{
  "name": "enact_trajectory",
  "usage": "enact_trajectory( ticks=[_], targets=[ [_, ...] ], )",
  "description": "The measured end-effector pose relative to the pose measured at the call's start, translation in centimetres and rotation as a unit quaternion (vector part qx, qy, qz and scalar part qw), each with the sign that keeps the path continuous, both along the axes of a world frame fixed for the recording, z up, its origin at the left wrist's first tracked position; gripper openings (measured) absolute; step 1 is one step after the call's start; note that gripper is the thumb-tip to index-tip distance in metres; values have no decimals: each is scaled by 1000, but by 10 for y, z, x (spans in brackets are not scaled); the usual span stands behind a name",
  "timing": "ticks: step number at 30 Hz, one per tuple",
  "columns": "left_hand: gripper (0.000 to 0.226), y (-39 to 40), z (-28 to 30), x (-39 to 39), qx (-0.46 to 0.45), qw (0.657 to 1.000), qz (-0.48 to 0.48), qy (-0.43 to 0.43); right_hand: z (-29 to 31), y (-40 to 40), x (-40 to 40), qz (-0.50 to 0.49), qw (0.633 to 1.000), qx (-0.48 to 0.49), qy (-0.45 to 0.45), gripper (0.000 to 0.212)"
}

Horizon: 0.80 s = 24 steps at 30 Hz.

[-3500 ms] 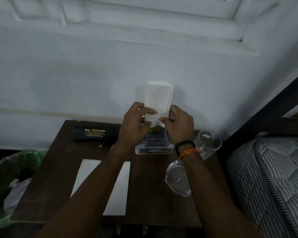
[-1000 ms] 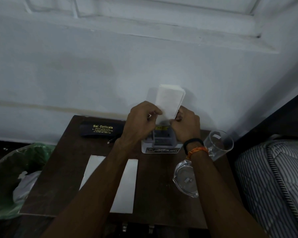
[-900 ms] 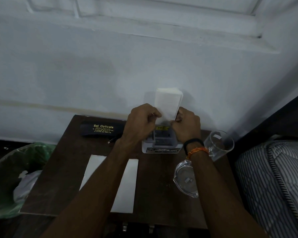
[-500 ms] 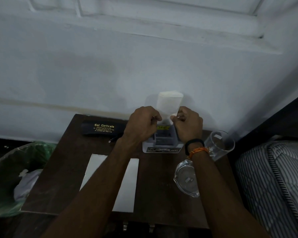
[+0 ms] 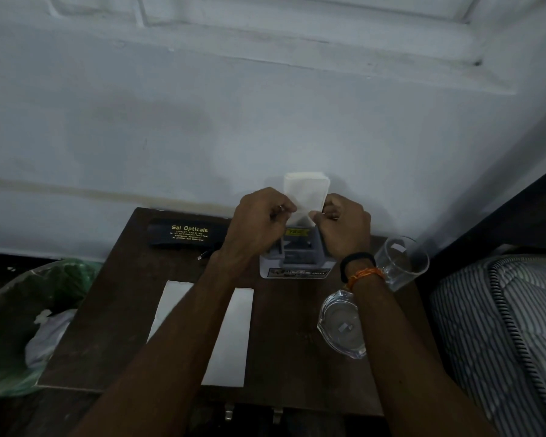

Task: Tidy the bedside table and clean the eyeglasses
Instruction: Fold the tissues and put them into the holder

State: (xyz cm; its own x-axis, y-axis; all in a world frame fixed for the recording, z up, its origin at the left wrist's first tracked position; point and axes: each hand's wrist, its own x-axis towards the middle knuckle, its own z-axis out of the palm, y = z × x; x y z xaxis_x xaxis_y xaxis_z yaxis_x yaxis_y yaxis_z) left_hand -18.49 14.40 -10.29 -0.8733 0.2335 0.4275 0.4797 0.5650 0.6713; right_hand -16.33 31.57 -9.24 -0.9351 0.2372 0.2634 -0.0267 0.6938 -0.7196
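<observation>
Both hands hold a white stack of folded tissues (image 5: 306, 192) upright at the back of the dark wooden bedside table (image 5: 290, 367). My left hand (image 5: 260, 220) pinches its left edge and my right hand (image 5: 344, 227) its right edge. The stack's lower end sits in the slot of a grey and white holder (image 5: 297, 263) standing near the wall. A black eyeglass case (image 5: 186, 236) with gold lettering lies at the back left. No eyeglasses are in view.
A white sheet of paper (image 5: 230, 339) lies flat under my left forearm. An empty drinking glass (image 5: 402, 263) and a clear glass ashtray (image 5: 341, 326) sit at the right. A green-lined bin (image 5: 22, 323) stands left of the table, a striped mattress (image 5: 501, 335) to the right.
The tissue stack has sunk lower into the holder and stands straighter; both hands came down with it. Nothing else on the table moved.
</observation>
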Motion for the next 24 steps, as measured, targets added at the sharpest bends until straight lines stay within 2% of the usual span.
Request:
enact_trajectory(
  ticks=[5,8,24],
  targets=[
    [15,-2,-2,2,-29,1000,-4,-7,-2,-2,3,4,1000,-5,-10,8],
    [15,-1,2,3,-37,999,-14,3,0,-3,2,5,999,-38,3,17],
    [14,-2,2,5,-13,1000,-25,14,-7,0,0,-12,1000,-21,-18,26]
  ],
)
